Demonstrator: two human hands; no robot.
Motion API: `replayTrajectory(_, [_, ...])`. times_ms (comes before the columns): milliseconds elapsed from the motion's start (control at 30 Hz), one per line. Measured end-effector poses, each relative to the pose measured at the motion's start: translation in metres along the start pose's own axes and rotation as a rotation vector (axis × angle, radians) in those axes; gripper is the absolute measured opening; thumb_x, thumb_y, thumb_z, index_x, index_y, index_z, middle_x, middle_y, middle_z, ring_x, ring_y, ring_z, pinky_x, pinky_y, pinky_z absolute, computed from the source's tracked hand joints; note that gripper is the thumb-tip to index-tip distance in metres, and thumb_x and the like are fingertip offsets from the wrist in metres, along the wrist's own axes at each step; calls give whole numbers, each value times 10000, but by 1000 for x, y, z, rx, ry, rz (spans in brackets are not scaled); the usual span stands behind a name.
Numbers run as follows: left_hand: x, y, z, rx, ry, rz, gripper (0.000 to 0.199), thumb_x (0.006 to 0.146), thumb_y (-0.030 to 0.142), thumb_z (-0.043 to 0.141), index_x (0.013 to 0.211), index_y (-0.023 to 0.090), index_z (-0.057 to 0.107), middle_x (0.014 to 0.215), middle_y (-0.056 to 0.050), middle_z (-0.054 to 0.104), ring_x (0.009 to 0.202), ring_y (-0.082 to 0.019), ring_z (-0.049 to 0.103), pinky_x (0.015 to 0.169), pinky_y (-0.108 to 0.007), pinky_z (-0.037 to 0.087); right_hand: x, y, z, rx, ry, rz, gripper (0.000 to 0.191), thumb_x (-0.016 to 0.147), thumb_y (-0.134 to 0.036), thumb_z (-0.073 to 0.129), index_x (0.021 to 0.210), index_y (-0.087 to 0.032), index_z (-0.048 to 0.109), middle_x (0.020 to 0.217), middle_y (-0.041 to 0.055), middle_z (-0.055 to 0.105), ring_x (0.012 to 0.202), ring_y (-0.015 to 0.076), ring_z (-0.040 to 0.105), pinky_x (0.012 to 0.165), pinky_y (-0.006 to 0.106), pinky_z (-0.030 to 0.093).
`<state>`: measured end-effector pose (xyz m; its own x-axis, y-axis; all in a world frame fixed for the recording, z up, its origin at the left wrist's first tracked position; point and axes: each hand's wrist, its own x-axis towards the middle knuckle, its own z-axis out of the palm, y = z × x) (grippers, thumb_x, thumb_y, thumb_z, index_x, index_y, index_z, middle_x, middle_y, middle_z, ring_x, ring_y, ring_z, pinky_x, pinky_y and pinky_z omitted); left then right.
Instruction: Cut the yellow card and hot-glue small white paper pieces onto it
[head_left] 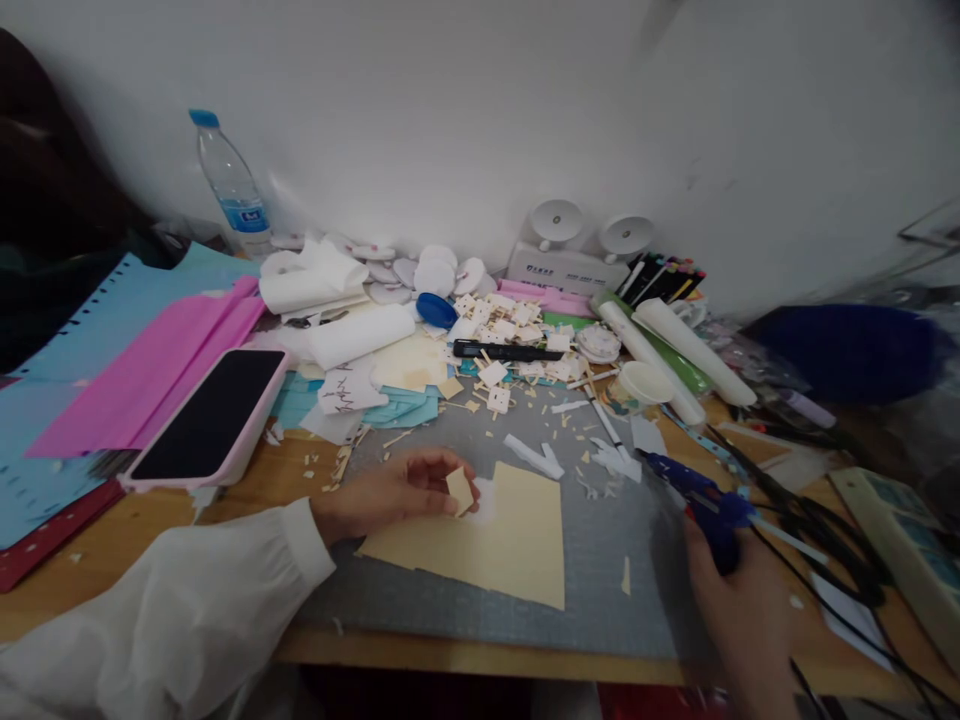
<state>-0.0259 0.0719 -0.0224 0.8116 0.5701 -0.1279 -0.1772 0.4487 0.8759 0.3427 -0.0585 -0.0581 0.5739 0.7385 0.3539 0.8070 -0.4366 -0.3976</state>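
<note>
Between the thumb and fingers of my left hand [409,490] is a small cream card piece [460,491]. This hand is above a larger sheet of cream card [525,530], which lies on a grey cutting mat [607,590]. At the right, my right hand [739,595] is wrapped round the handle of a blue hot glue gun [701,495], its nozzle pointing up and left. The right hand is slightly blurred. Small paper scraps [615,458] lie on the mat near the nozzle.
Many small card pieces [510,320] are heaped at the back with a black pen [506,350]. A phone [214,415] lies left, near a water bottle [232,185]. Right are white rolls [694,350], black scissors [832,540], cables and a power strip [900,550].
</note>
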Motion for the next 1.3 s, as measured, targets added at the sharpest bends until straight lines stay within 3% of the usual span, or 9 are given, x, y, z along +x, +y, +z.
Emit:
replayTrajectory(100, [0,-4,0,-132,53,-31,318,698,216,814,959,158,642,930,-46,689,897,-164,644,841,-285,440,6,-4,-3,-142,-21,-7,434,795,-539,410,853,-146,584,645,109,546,604,326,563,516,400,406])
replayTrajectory(200, [-1,-7,-1,-207,92,-57,355,694,217,821,986,165,626,934,-53,705,907,-188,672,879,-336,454,6,-13,-16,-205,22,39,457,801,-545,437,976,-153,595,672,132,565,628,367,586,499,422,404])
replayTrajectory(333, [-1,-8,-2,-226,111,-57,373,715,231,809,1024,162,613,941,-74,716,913,-203,680,885,-361,462,10,-53,-41,-125,288,210,590,741,-563,586,1224,-226,548,901,174,639,775,406,640,529,456,440])
replayTrajectory(433, [0,-9,-2,-237,112,-66,394,690,217,825,1019,168,614,945,-57,711,911,-191,679,888,-344,457,19,-90,-48,-31,440,221,587,614,-542,708,1099,-228,611,928,156,657,880,420,637,649,483,487])
replayTrajectory(533, [1,-9,-2,-224,112,-49,370,673,182,831,971,170,613,949,-38,701,903,-168,670,868,-309,455,28,-120,-35,152,404,10,332,632,-481,710,825,-229,612,721,43,631,722,306,649,662,407,506])
replayTrajectory(633, [2,-7,-1,-158,102,20,309,688,163,813,918,156,607,933,-38,691,864,-139,646,793,-259,459,27,-140,-11,323,333,-161,270,627,-422,714,690,-208,562,593,4,592,547,214,598,545,324,484])
replayTrajectory(767, [2,-4,0,-118,154,131,310,680,123,804,898,159,588,969,-39,668,889,-147,620,772,-261,465,11,-154,19,361,218,-292,244,645,-394,649,537,-224,510,429,-3,535,383,191,535,405,298,421])
replayTrajectory(967, [2,-7,-1,-72,176,142,335,680,89,795,926,162,580,1006,-46,651,906,-150,609,768,-263,472,-3,-156,35,432,81,-411,218,671,-344,591,509,-227,504,402,-7,554,330,172,536,369,275,427])
replayTrajectory(1300, [3,-10,-3,-102,148,153,323,707,135,796,929,172,564,914,-16,662,860,-141,626,762,-259,464,-4,-157,34,362,112,-553,218,694,-326,552,512,-224,486,393,-30,501,327,148,490,374,256,389])
